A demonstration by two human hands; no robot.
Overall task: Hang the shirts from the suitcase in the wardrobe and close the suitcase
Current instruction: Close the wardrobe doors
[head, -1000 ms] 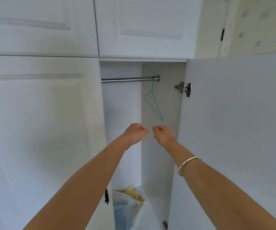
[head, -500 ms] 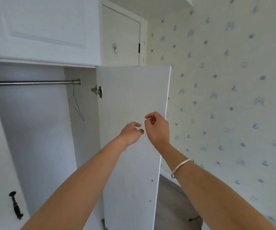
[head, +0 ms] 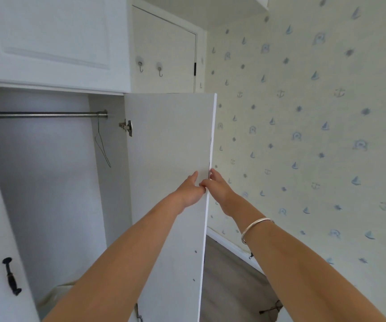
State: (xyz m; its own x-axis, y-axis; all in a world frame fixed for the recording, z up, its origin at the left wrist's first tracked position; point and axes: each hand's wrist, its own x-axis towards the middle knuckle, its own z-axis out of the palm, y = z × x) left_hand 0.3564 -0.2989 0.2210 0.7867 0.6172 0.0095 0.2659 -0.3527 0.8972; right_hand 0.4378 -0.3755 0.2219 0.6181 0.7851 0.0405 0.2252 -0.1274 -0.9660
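Observation:
The white wardrobe door (head: 168,145) stands open with its free edge toward me. My left hand (head: 188,190) lies against the door's inner face beside that edge, thumb pointing up. My right hand (head: 220,188) is on the outer side, fingers up along the outer face and thumb over the edge, gripping it. Inside the wardrobe, a metal rail (head: 43,115) carries one thin wire hanger (head: 102,147) at its right end. No suitcase or shirt is in view.
A second wardrobe door with a black handle (head: 12,276) is at the left. A pale bag (head: 55,296) lies on the wardrobe floor. Two hooks (head: 150,66) hang on a room door behind. A patterned wall (head: 315,135) and wood floor (head: 229,282) are to the right.
My view swung right from the wardrobe's inside to the open door. Both hands moved from mid-air in front of me to the door's free edge, and the right took hold of it.

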